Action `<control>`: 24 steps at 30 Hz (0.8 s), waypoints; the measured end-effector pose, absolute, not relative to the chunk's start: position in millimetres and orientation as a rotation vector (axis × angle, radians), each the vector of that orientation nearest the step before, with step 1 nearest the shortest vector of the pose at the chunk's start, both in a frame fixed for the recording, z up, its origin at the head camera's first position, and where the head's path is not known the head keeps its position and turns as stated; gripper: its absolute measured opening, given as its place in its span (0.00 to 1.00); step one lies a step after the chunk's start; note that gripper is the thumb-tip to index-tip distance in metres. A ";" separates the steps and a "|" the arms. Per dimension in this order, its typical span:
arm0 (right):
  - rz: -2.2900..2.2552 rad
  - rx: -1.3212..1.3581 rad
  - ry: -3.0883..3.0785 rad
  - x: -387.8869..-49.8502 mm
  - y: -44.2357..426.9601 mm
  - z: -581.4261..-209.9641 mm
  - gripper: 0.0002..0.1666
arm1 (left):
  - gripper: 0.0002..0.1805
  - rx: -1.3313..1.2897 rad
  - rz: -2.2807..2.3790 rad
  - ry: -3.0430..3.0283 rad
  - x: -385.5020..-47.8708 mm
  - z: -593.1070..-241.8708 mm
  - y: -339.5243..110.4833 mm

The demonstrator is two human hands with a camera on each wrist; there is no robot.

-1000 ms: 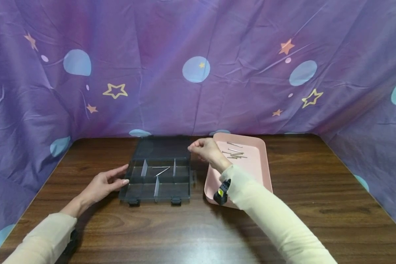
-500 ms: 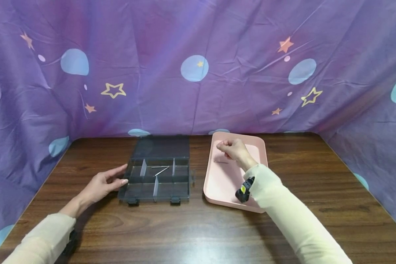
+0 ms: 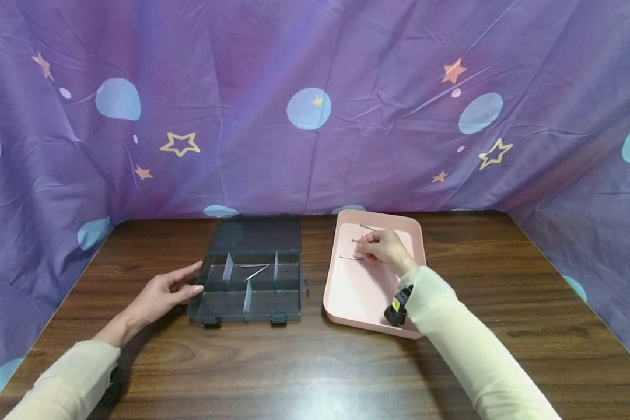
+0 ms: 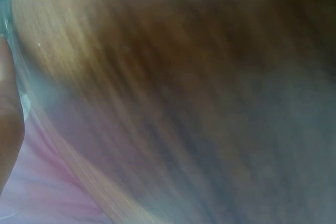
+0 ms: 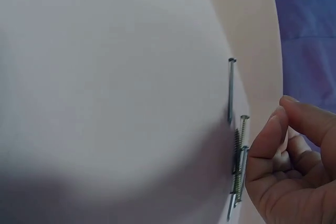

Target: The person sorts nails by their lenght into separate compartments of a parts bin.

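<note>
Your right hand has swung from beside the box to low over the tray.
That likely puts you back at picking: your thumb and forefinger tips meet near the screws and a nail lying in the tray, but you can't tell whether they pinch one. Two slim pins lie, as a second ago, in the box's far middle compartment. Your left hand stays at the box's left edge, thumb and fingers spread.

Glare whitens the near table; the left wrist view is badly blurred.
</note>
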State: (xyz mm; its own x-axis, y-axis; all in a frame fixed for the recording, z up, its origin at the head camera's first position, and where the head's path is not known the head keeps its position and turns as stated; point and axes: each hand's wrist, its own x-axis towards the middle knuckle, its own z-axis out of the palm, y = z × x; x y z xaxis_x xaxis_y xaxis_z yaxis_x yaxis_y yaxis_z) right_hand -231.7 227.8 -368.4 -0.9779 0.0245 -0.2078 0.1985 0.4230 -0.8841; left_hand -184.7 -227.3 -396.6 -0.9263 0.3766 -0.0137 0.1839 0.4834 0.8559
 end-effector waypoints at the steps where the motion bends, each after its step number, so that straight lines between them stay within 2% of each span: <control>1: -1.582 0.205 2.512 -231.9 228.6 -369.1 0.10 | 0.35 0.480 1.421 2.528 -184.5 -396.8 -227.2; 15: -1.537 0.271 2.521 -231.8 231.2 -380.7 0.04 | 0.35 0.470 1.408 2.538 -183.7 -395.7 -227.1; 24: -1.490 0.264 2.546 -232.5 228.0 -383.9 0.05 | 0.35 0.468 1.412 2.534 -184.9 -395.5 -227.4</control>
State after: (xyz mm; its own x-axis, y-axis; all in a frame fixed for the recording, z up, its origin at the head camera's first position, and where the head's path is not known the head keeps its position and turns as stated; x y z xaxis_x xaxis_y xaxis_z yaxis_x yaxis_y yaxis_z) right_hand -232.5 228.0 -383.9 -0.9681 0.0622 -0.2427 0.2421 0.4823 -0.8419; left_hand -184.9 -227.4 -395.5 -0.9292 0.3690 -0.0230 0.1746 0.4929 0.8524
